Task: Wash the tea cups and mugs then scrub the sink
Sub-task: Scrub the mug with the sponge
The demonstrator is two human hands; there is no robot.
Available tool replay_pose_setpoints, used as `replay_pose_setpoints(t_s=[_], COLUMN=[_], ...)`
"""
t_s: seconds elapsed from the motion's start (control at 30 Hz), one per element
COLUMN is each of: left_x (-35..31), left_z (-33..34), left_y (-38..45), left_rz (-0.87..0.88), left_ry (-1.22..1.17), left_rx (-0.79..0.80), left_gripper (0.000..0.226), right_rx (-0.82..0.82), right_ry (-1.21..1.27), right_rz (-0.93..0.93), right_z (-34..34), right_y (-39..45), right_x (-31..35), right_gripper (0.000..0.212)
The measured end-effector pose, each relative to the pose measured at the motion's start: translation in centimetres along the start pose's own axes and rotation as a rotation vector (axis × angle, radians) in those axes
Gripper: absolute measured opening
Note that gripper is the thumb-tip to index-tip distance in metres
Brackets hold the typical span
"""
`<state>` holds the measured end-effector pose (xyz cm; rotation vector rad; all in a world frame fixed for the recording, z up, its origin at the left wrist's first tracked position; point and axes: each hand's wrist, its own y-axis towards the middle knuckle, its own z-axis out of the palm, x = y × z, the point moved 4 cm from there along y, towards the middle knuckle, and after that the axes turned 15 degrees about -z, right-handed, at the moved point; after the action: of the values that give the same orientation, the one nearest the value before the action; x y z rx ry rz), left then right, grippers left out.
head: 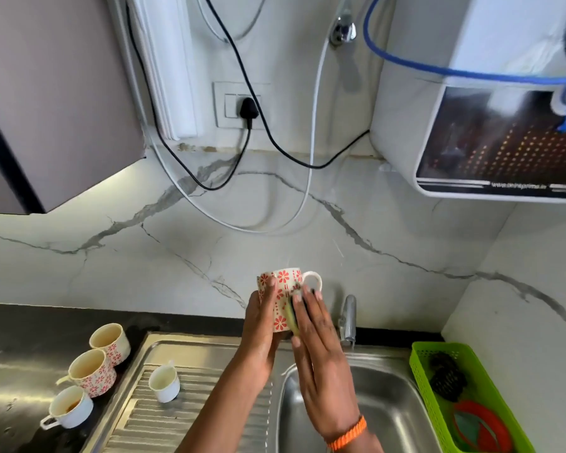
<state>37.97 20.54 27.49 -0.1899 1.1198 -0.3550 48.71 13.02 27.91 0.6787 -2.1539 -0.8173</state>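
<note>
A: What was seen nearest the camera?

B: An orange band (347,433) was worn on the right wrist. Above it the right hand (321,348) was held out with straight fingers, and a sponge (294,313) was pressed flat against the mug (283,289).

A: How was the mug held?

B: It was gripped by the left hand (260,325), with the fingers curled round its left side. It was kept up in the air, above the near edge of the sink (383,407) and just left of the tap (348,318).

A: Which way was the mug pointed?

B: It was held about upright, so its long line ran up and down. The handle was turned to the right. Which end was up could not be told for sure.

A: How much of the job was done?

B: Not much, it was judged. One mug was being scrubbed. Three dirty cups (90,371) were left on the dark counter (20,338), and brown marks were seen inside them. A small white cup (164,382) was stood on the drain board (138,416); whether it was clean could not be told.

A: And the sink?

B: It was not yet scrubbed, as far as could be seen. Dark scrubbers (445,376) were kept in a green basket (422,361) at the right.
</note>
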Motion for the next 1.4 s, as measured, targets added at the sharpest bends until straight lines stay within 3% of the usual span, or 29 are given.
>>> replay_pose_setpoints(t_s=[0.1,0.3,0.53,0.83,1.1,1.3,1.4], left_x=[-0.5,-0.2,-2.4,-1.8,-2.0,-1.7,-2.6], left_z=[0.2,1.7,0.5,3.1,2.6,4.0,3.2], left_y=[-0.1,-0.3,1.0,0.0,0.1,-0.1,-0.2], left_rz=[0.024,0.035,0.041,0.038,0.055,0.071,0.042], left_ry=[-0.035,0.016,-0.077,0.002,-0.016,0.01,-0.038], left_rx=[-0.007,0.051,-0.048,0.028,-0.104,-0.028,-0.122], left_gripper=[0.07,0.058,0.075,0.059,0.061,0.055,0.06], right_rx=[0.008,-0.04,0.002,-0.086,-0.022,-0.061,-0.032], right_ry=[-0.029,-0.092,-0.042,-0.141,-0.162,-0.214,-0.205], right_rz=[-0.035,-0.043,-0.066,-0.058,-0.073,-0.046,-0.096], right_z=[-0.2,-0.9,0.0,-2.6,-1.4,-3.0,-2.0], right_y=[1.2,6.1,0.9,6.5,3.1,6.2,3.6], right_x=[-0.1,-0.4,0.1,-0.3,-0.6,-0.1,0.5], right_gripper=[0.057,0.058,0.063,0.059,0.066,0.066,0.066])
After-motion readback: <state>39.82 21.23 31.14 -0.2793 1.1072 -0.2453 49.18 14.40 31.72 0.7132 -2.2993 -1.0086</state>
